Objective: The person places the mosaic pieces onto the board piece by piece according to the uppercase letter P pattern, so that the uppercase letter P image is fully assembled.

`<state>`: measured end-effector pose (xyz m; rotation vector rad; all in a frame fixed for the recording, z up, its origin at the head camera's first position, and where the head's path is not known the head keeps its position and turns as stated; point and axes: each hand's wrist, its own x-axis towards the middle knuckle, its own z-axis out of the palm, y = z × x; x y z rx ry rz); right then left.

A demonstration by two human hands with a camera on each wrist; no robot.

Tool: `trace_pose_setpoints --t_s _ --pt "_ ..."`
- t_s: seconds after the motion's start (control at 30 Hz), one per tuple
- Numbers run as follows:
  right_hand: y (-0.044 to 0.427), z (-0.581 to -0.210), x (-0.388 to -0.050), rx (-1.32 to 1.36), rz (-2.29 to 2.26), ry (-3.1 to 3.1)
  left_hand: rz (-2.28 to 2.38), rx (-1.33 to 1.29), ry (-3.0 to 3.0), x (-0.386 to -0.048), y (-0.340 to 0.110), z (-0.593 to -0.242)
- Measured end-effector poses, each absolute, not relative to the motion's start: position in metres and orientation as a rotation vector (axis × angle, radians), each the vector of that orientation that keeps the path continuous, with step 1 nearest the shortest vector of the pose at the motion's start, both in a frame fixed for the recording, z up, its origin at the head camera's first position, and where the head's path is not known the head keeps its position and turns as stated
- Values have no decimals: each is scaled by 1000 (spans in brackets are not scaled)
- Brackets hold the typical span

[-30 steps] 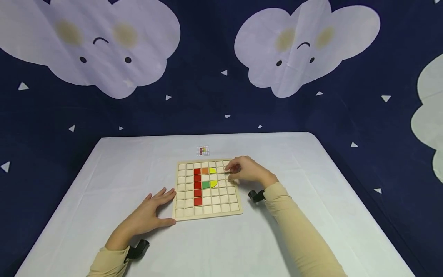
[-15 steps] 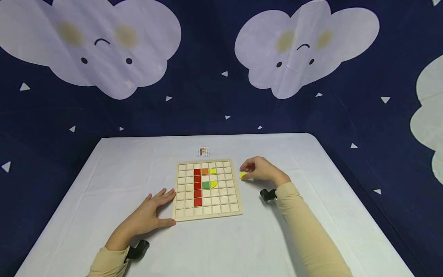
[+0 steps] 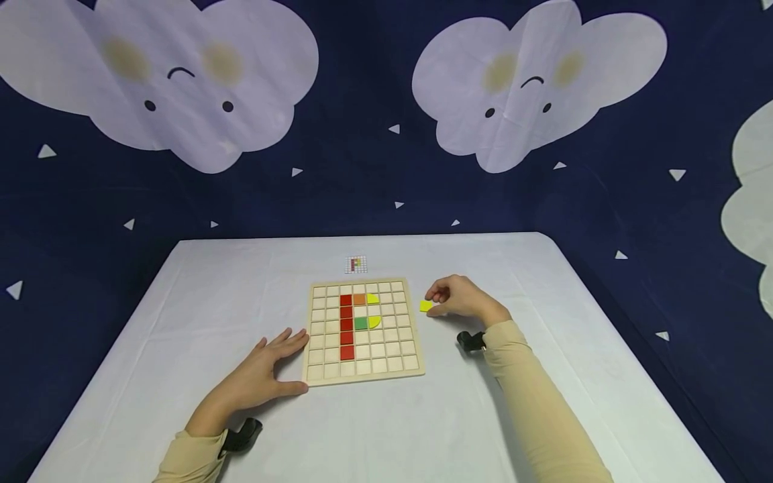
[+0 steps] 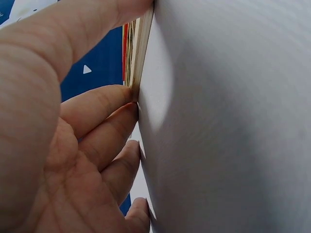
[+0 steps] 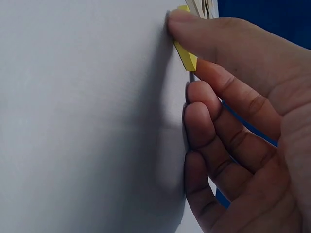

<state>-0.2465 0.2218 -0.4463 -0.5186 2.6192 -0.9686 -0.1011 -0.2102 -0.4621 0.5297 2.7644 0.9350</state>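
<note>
A wooden grid board (image 3: 362, 381) lies on the white table. On it are a column of red square tiles (image 3: 347, 325), an orange tile (image 3: 359, 299), a green tile (image 3: 360, 323) and two rounded yellow tiles (image 3: 373, 298). My left hand (image 3: 260, 372) rests spread on the table, its thumb and fingertips touching the board's left edge. Right of the board, a yellow tile (image 3: 425, 306) sits at the table surface, between the thumb and index finger of my right hand (image 3: 464, 297). In the right wrist view the thumb (image 5: 194, 31) partly covers that yellow tile (image 5: 186, 59); the other fingers curl below.
A small printed card (image 3: 356, 265) showing a coloured grid pattern lies behind the board. The white table (image 3: 362, 436) meets a dark blue cloth (image 3: 362, 201) with cloud prints at its back edge. Each wrist wears a small black camera (image 3: 241, 436).
My right hand has moved right, off the board's right edge, to the yellow tile, and more of that tile shows now. The left hand and the tiles on the board stay put.
</note>
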Motion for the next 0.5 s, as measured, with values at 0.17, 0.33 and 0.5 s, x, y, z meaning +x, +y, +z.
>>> trace_pose_setpoints --t_s 0.17,0.33,0.5 --pt "223 -445 -245 -502 -989 2608 933 533 2769 -101 -210 -462" --pt "224 -446 -245 -498 -1011 2608 927 536 2772 -102 -210 -463" --pt "224 -449 -245 -497 -1019 2618 931 528 2769 -101 -210 -463"
